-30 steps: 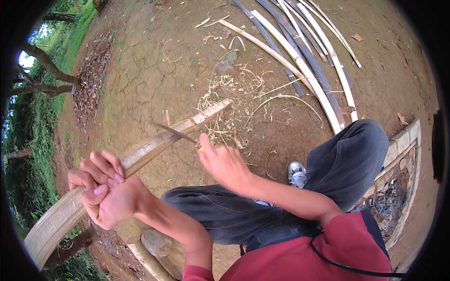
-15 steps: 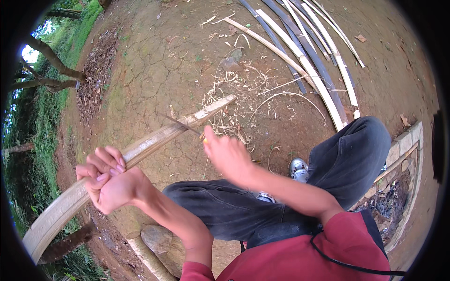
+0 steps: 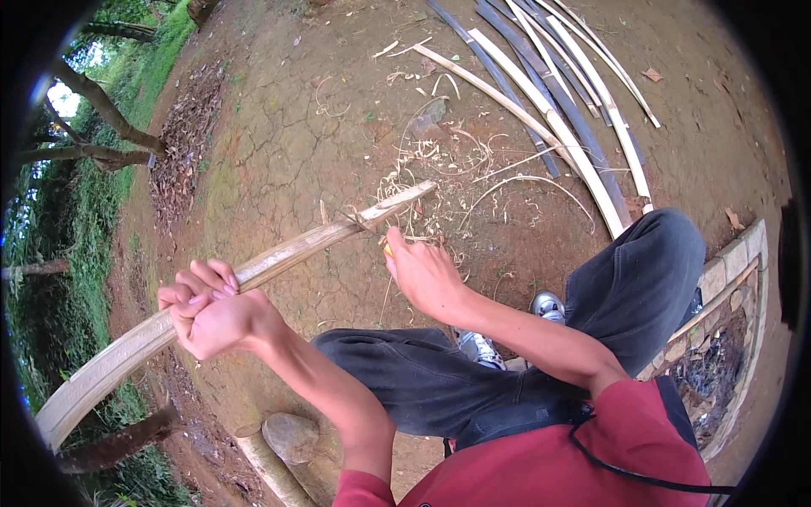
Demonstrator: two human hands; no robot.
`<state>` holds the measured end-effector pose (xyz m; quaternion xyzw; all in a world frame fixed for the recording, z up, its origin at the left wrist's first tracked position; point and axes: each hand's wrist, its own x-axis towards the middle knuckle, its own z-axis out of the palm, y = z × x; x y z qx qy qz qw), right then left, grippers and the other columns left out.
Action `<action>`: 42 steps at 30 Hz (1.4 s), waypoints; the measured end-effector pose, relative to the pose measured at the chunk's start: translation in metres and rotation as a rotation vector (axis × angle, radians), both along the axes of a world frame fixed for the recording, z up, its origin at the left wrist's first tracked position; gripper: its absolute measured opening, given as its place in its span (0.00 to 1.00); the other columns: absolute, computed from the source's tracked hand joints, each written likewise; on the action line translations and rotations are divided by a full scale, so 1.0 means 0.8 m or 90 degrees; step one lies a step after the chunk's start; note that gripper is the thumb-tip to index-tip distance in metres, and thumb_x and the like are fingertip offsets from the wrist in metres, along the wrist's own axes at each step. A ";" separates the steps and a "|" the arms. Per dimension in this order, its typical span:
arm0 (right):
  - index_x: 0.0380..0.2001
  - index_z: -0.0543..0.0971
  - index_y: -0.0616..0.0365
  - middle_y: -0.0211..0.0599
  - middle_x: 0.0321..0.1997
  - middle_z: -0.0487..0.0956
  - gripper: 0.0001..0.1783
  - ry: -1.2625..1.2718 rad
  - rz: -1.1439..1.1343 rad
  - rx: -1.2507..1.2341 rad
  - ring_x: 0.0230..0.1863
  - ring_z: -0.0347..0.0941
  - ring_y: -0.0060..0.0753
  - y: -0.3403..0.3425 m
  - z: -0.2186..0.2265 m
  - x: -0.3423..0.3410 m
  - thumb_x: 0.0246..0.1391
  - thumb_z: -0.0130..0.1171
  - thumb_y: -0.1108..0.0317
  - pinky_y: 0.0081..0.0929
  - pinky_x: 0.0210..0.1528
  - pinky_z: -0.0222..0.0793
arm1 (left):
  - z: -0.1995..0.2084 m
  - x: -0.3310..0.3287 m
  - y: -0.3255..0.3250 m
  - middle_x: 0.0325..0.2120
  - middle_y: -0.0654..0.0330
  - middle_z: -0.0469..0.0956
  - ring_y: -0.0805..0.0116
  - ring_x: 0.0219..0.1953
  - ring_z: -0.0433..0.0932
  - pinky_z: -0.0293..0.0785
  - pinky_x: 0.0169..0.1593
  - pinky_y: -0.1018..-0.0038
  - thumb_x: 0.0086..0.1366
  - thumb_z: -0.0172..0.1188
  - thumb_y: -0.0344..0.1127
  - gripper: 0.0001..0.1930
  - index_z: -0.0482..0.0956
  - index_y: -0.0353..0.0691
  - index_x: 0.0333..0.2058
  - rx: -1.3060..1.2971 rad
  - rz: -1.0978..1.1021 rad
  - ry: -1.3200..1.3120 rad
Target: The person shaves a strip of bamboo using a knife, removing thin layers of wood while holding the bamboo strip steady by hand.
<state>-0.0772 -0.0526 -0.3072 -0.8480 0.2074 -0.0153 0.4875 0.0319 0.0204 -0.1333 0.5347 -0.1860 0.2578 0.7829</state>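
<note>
A long pale strip of split bamboo or wood (image 3: 291, 255) slants across the view, from the lower left up to a narrower tip near the middle. My left hand (image 3: 224, 313) is closed round it, fingers curled over the top. In my right hand (image 3: 425, 272), closed, is a knife (image 3: 358, 221); a bit of its yellow handle shows beside the thumb. The thin, dark blade lies across the strip, a short way back from the tip. Fingers hide most of the handle.
Curly shavings (image 3: 435, 160) litter the packed earth beyond the tip. Several long strips (image 3: 583, 139), pale and dark, lie at the upper right. A stone (image 3: 291, 437) and a log (image 3: 272, 469) are at lower left. A brick-edged pit (image 3: 718, 264) borders my right knee.
My right hand has slid the knife a little along the strip toward its tip, and the blade's angle has turned. My left hand keeps its hold. The whole view has shifted slightly.
</note>
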 end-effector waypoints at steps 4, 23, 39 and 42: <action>0.38 0.63 0.63 0.47 0.15 0.76 0.08 -0.080 0.029 -0.070 0.19 0.77 0.49 0.012 0.061 -0.012 0.62 0.44 0.69 0.40 0.17 0.74 | 0.002 -0.006 -0.008 0.09 0.67 0.46 0.76 0.11 0.44 0.43 0.14 0.79 0.38 0.39 0.25 0.07 0.52 0.46 0.14 -0.022 -0.006 0.000; 0.41 0.62 0.63 0.50 0.18 0.77 0.12 -0.044 -0.005 -0.112 0.24 0.78 0.54 -0.008 -0.027 0.006 0.61 0.48 0.66 0.48 0.22 0.72 | 0.001 -0.001 -0.002 0.09 0.67 0.45 0.76 0.11 0.44 0.42 0.13 0.78 0.39 0.36 0.23 0.08 0.51 0.47 0.13 -0.008 0.047 0.004; 0.42 0.60 0.68 0.55 0.20 0.76 0.14 -0.106 0.039 0.077 0.21 0.75 0.59 -0.013 -0.026 0.012 0.62 0.45 0.67 0.46 0.22 0.72 | -0.001 0.006 0.003 0.09 0.67 0.45 0.75 0.12 0.43 0.42 0.15 0.78 0.39 0.37 0.23 0.07 0.53 0.45 0.14 0.015 0.032 -0.011; 0.42 0.60 0.69 0.57 0.21 0.75 0.13 -0.046 0.066 0.250 0.21 0.74 0.59 -0.022 0.047 0.000 0.62 0.44 0.68 0.45 0.22 0.71 | -0.004 0.007 0.003 0.09 0.67 0.45 0.75 0.12 0.43 0.42 0.15 0.78 0.38 0.38 0.23 0.08 0.52 0.45 0.13 0.016 0.042 -0.030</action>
